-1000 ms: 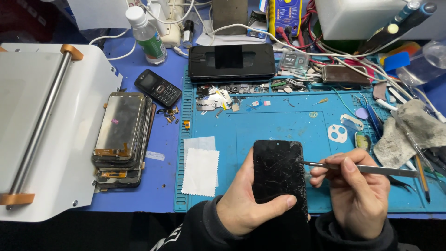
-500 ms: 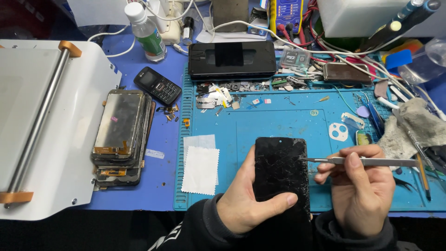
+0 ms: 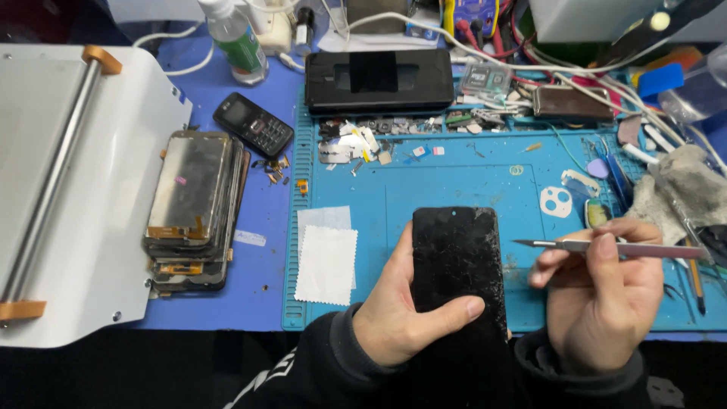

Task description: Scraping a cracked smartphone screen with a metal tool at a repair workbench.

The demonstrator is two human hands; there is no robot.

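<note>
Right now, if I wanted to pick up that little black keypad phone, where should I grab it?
Probably across its long side edges, coming from above: the keypad phone lies flat and slanted on the blue surface, slim, with space around it.

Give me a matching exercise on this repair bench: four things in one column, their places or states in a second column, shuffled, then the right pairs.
Things:
1. cracked phone
2. scalpel
3. keypad phone
4. screen stack

Places or states:
A. lies on the purple cloth near the green-labelled bottle
B. piled at the edge of the white machine
C. held in the left hand, thumb across its glass
D. held in the right hand, blade pointing left

Pairs: 1-C, 2-D, 3-A, 4-B
</note>
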